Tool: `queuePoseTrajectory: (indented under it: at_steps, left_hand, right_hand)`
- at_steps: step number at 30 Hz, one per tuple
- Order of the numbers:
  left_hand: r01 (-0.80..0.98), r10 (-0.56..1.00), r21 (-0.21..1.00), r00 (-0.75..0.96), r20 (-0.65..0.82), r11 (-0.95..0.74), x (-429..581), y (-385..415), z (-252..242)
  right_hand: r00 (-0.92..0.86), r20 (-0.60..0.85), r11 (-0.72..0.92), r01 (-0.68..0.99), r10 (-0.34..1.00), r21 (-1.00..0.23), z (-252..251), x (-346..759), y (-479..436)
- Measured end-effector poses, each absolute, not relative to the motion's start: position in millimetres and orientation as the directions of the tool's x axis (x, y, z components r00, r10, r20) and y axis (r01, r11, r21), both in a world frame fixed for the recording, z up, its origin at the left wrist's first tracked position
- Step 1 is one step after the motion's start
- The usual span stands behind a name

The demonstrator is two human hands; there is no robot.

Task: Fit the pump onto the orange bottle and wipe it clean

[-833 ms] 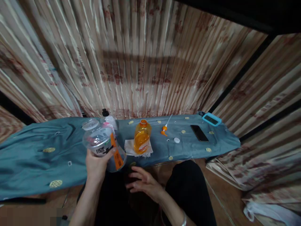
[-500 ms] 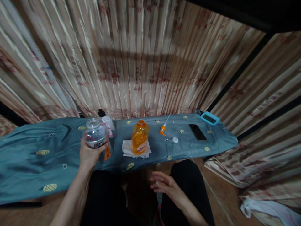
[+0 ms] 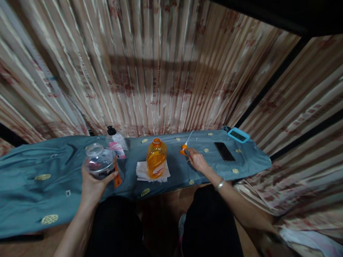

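My left hand point(image 3: 92, 185) is wrapped round a clear, wide-bodied plastic bottle point(image 3: 98, 162), which stands upright with its mouth uncovered and an orange label on its side. My right hand point(image 3: 198, 160) has its fingers closed at the nozzle of an orange pump head point(image 3: 183, 147), whose white tube points away toward the curtain. Between the hands, an uncapped bottle of orange liquid point(image 3: 156, 162) rests upright on a folded white cloth point(image 3: 141, 170). A pump bottle point(image 3: 116, 144) with a black top and pink label stands behind the clear bottle.
A teal patterned cloth point(image 3: 21, 185) covers the long narrow table. A black phone point(image 3: 224, 151) lies to the right, near a light-blue framed device point(image 3: 238, 135). Curtains point(image 3: 160, 71) hang close behind the table, and dark frame bars point(image 3: 262, 92) run at the right.
My right hand has moved forward from over my lap to the orange pump head. It now covers the spot where a small white cap lay. My left hand keeps hold of the clear bottle.
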State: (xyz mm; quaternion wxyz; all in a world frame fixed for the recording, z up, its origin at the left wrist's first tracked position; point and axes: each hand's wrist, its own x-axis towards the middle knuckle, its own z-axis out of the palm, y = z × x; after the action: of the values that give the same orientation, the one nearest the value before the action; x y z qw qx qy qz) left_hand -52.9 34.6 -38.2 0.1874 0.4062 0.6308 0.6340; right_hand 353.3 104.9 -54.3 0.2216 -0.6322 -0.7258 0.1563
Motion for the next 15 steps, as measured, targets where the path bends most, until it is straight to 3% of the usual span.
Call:
queuePoseTrajectory:
  at_steps: [3, 8, 12, 15]
  left_hand:
    - [0.27, 0.731, 0.954, -0.625, 0.274, -0.127, -45.3, 16.6, -34.0]
    - [0.52, 0.638, 0.793, -0.501, 0.585, -0.318, -3.2, -27.8, -17.1]
    - [0.436, 0.811, 0.829, -0.302, 0.501, -0.35, 42.6, -32.1, -18.0]
    - [0.362, 0.882, 0.886, -0.26, 0.393, -0.288, 70.6, -10.9, -24.0]
  right_hand:
    - [-0.186, 0.123, 0.215, 0.934, 0.975, -0.286, -54.3, 349.2, 137.2]
    - [-0.339, 0.061, 0.34, 0.94, 0.939, -0.006, -64.7, 343.3, 167.5]
    - [-0.379, -0.008, 0.377, 0.917, 0.925, 0.132, -69.6, 342.1, 177.0]
    - [-0.382, -0.029, 0.381, 0.91, 0.924, 0.164, -67.7, 339.1, 178.6]
